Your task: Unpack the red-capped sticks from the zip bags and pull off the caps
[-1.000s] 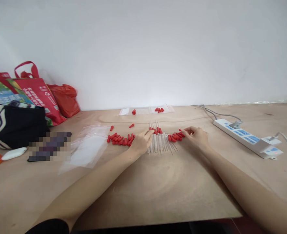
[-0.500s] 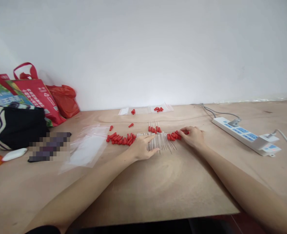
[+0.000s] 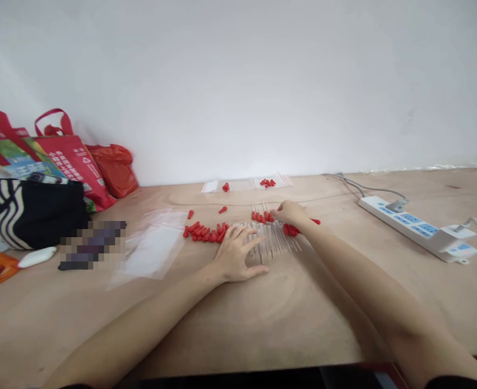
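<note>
A bunch of thin clear tubes (image 3: pixel 271 241) lies on the wooden table (image 3: pixel 262 313) among several small red caps (image 3: pixel 206 233). My left hand (image 3: pixel 238 254) rests flat and open on the left end of the tubes, fingers spread. My right hand (image 3: pixel 290 213) reaches over the far end of the tubes, fingers curled down onto the red caps (image 3: pixel 262 217) there. What its fingers hold is hidden. More red caps (image 3: pixel 293 230) lie under my right wrist.
Clear plastic bags (image 3: pixel 155 246) lie to the left; more bags with red caps (image 3: pixel 267 182) sit by the wall. Red shopping bags (image 3: pixel 74 162), a striped black bag (image 3: pixel 31 213), a white object (image 3: pixel 36 256) stand left. A white power strip (image 3: pixel 420 227) with cables lies right.
My left hand slid back from the capped tube ends and now lies flat on the tubes. My right hand moved left from the right-hand caps to the far end of the tubes.
</note>
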`<state>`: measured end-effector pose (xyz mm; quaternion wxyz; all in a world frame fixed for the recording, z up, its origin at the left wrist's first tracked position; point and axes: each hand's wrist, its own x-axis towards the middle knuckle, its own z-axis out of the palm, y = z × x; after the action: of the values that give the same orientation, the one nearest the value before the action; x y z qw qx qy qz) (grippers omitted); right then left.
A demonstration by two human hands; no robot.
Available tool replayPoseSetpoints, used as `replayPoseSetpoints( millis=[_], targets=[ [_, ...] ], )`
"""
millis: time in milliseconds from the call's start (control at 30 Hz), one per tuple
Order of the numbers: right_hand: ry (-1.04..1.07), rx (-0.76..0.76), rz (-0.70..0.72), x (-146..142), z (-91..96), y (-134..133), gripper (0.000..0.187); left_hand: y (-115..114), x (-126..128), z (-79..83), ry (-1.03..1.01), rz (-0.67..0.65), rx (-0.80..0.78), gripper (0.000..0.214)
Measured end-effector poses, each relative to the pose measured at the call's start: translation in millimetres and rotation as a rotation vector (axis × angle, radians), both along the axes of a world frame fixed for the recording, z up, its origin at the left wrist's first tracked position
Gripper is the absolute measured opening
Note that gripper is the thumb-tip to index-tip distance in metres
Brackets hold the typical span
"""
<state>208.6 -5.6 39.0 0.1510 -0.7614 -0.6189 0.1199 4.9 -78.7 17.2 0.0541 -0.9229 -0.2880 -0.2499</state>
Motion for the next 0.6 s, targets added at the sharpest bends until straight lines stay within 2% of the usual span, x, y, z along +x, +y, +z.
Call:
replayPoseSetpoints(
  millis=[200, 367, 500, 600],
  targets=[
    [0.021, -0.085, 0.022, -5.0, -5.3, 19.6, 0.032, 9.4, 7.5, -2.8, -0.002, 0.109, 0.03, 0.045],
    [0.059, -0.153, 0.036, -4.0, -5.7, 24.6, 0.026, 9.7, 5.5, -7.6, -0.057, 0.152, 0.036, 0.045],
    [0.025, -0.115, 0.027, 2.5, 5.7, 20.1, 0.02, 5.0, 2.1, -9.2, -0.103, 0.145, 0.054, 0.046],
    [-0.007, -0.033, 0.063, 5.5, 16.8, 2.5, 0.024, 2.5, -2.2, -8.6, -0.136, 0.165, 0.099, 0.043]
  ],
)
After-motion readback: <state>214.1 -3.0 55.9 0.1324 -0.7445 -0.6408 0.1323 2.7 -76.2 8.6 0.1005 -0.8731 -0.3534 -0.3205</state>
